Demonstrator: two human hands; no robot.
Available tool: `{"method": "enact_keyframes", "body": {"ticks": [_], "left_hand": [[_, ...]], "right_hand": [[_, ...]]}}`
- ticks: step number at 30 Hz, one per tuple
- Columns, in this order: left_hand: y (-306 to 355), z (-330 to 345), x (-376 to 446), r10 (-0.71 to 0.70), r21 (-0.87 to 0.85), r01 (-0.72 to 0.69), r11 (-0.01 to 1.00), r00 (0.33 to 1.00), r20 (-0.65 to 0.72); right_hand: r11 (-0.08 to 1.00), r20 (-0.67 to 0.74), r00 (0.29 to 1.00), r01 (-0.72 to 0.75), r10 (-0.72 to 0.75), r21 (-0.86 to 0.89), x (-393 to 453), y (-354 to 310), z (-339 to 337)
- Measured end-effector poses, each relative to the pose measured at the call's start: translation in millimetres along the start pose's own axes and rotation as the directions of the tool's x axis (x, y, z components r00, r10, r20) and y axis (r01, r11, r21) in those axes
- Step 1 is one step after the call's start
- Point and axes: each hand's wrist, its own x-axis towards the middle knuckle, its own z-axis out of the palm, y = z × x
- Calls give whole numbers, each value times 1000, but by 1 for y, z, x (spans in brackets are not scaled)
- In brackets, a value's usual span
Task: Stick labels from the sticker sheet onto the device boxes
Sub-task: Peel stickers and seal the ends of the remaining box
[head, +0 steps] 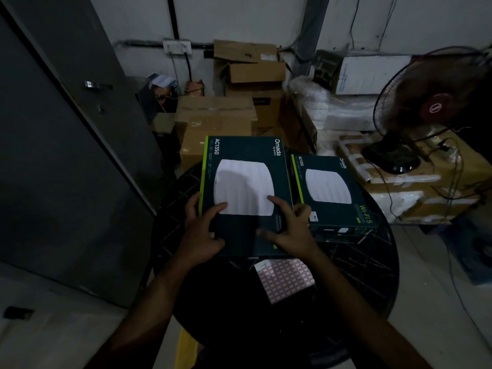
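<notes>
Dark-green cardboard fills the centre of the frame: the nearer Omada device box (245, 193) sits under both your hands, its far end tipped up so it seems partly off the round black table (372, 275). Your left hand (202, 230) wraps the box's left edge, thumb on top; your right hand (287, 230) lies on the lid, fingers (274, 200) spread and lightly bent, so this is a two-handed hold rather than a pinch.

A second device box (330, 193) lies just beside it at centre right, a small white label near its lower left corner. The pink sticker sheet (286, 279) lies loose below the held box, close to your right wrist.

Risks, as I judge them: set the box down toward you and it may cover or crease the sheet; a forearm sweep could slide the sheet off the near rim. Pushing right would knock the neighbour toward the table's edge.

Room is tight. The table's left part offers the only open surface; beyond, stacked cartons (218, 121) crowd the top, and a fan (426, 107) with trailing cables stands upper right.
</notes>
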Motion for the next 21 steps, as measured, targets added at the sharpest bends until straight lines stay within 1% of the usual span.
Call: {"method": "enact_keyframes", "body": {"ticks": [3,4,6,7,10,12,16,19,21], "left_hand": [[-8,0,9,74,132,-79,988,996,49],[-9,1,11,101,181,-114,977,992,79],[-15,5,19,141,257,-171,951,981,132],[-16,6,24,143,280,-181,943,978,150],[-19,12,42,60,262,-107,959,982,180],[-12,19,51,38,253,-88,963,980,193],[9,49,74,61,256,-115,960,976,208],[28,86,94,69,244,-118,963,977,203],[43,117,108,87,231,-127,965,981,175]], "right_hand": [[995,-44,996,68,-71,-67,0,0,4],[988,-56,990,121,-127,-95,1,0,5],[962,-52,974,207,-220,-178,7,2,5],[952,-46,971,218,-233,-214,10,2,3],[936,-29,978,189,-207,-297,19,2,-3],[933,-15,985,159,-173,-323,24,7,-10],[958,-29,994,94,-105,-269,31,33,-38],[968,-52,994,80,-95,-239,43,65,-69],[973,-66,993,78,-95,-218,55,90,-96]]}}
